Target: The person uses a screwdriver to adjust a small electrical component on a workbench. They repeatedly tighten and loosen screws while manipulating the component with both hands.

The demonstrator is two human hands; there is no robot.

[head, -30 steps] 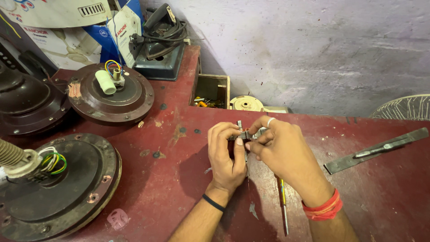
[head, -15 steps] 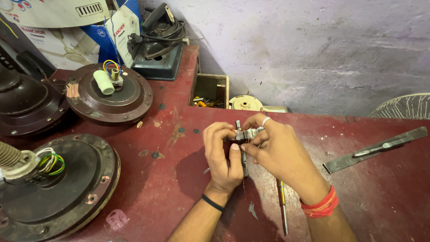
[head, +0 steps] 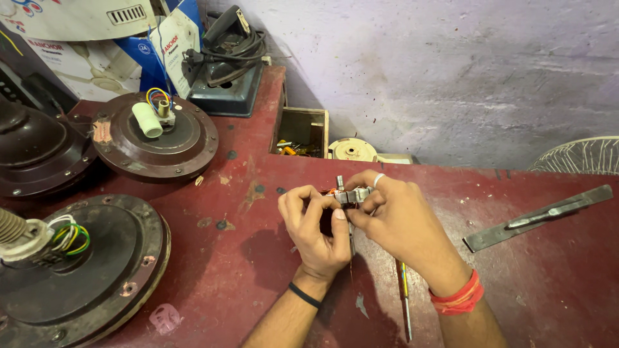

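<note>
Both hands' grip on small metal part [head: 351, 195]

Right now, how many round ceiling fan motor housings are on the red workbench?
3, all on the left: a dark round motor housing at the near corner, a brown one behind it with a white capacitor, and a third cut by the left edge. More may lie outside the frame.

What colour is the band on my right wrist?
Red, a bunched thread band, clearest in the head view.
</note>
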